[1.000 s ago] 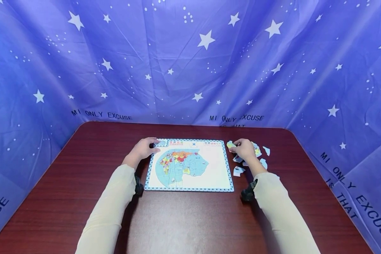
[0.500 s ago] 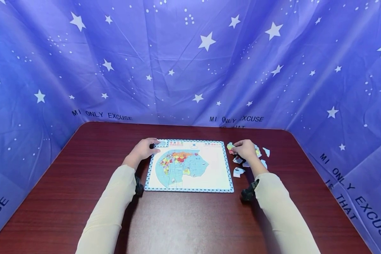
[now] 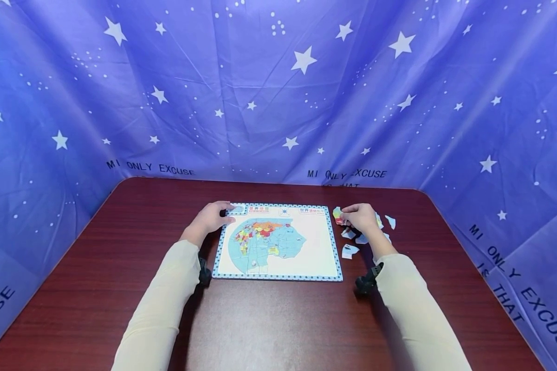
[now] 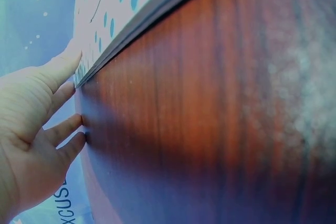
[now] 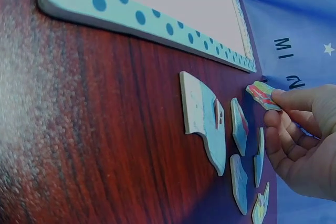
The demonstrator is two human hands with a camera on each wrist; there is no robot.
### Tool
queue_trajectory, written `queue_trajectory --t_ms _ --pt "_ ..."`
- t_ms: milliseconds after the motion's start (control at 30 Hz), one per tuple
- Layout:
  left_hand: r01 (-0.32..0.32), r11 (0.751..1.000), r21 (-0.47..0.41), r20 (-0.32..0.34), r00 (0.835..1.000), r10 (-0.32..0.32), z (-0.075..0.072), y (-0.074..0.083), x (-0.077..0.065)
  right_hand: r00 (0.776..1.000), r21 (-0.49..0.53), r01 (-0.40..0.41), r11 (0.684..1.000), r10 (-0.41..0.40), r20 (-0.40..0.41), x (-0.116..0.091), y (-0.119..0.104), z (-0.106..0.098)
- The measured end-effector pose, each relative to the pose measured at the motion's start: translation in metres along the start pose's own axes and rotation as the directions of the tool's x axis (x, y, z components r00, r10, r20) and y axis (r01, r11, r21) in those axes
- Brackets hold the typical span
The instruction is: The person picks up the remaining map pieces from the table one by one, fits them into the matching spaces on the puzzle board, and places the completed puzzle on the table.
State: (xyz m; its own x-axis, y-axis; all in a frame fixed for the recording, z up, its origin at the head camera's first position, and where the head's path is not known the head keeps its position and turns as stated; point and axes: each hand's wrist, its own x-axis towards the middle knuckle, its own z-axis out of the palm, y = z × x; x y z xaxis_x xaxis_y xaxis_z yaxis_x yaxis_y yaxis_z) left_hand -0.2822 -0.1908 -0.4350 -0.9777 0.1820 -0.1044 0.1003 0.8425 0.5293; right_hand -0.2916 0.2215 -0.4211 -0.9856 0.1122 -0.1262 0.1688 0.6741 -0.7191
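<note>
A map puzzle board (image 3: 317, 252) with a blue dotted border lies on the table; fitted map pieces (image 3: 285, 241) cover its left and middle part. My left hand (image 3: 208, 218) rests at the board's upper left edge, thumb on the border and fingers loosely spread, as the left wrist view shows. Off the board's right side, my right hand (image 3: 363, 218) pinches a puzzle piece (image 5: 261, 96) coloured red, yellow and green between thumb and fingers. Beneath and around that hand lie several loose puzzle pieces (image 5: 207, 121), some partly hidden by it in the head view.
The reddish-brown wooden table (image 3: 269, 319) stands against a blue star-printed curtain (image 3: 260, 77). One loose piece (image 3: 390, 222) lies farthest right. A black wrist camera (image 3: 366, 281) sits under the right sleeve, and another (image 3: 205, 272) under the left.
In my right hand the pinched piece has turned, so that its red part now shows beside the fingers. My left hand and the board stay in place.
</note>
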Motion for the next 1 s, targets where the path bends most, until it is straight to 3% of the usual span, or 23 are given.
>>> queue_trajectory --t_ms 100,233,333,467,1000 --pt "0.008 1.0 0.009 -0.003 1.0 -0.008 0.0 0.001 0.0 1.0 0.019 -0.004 1.0 0.004 0.001 -0.001 -0.001 -0.001" --pt "0.008 1.0 0.011 -0.006 1.0 -0.007 0.0 0.002 -0.001 1.0 0.033 0.014 0.999 -0.013 -0.027 0.024 0.023 0.011" --pt "0.006 1.0 0.011 -0.005 1.0 -0.006 0.001 0.001 -0.002 0.999 0.051 0.012 0.999 -0.01 -0.031 0.026 0.025 0.012" --pt "0.01 1.0 0.01 -0.003 1.0 -0.01 0.002 0.001 -0.002 1.0 0.071 -0.025 0.997 0.025 -0.009 -0.002 -0.004 0.0" --pt "0.005 1.0 -0.009 0.0 1.0 -0.005 -0.001 0.001 -0.001 1.0 0.075 0.018 0.997 -0.019 0.014 -0.008 -0.017 0.002"
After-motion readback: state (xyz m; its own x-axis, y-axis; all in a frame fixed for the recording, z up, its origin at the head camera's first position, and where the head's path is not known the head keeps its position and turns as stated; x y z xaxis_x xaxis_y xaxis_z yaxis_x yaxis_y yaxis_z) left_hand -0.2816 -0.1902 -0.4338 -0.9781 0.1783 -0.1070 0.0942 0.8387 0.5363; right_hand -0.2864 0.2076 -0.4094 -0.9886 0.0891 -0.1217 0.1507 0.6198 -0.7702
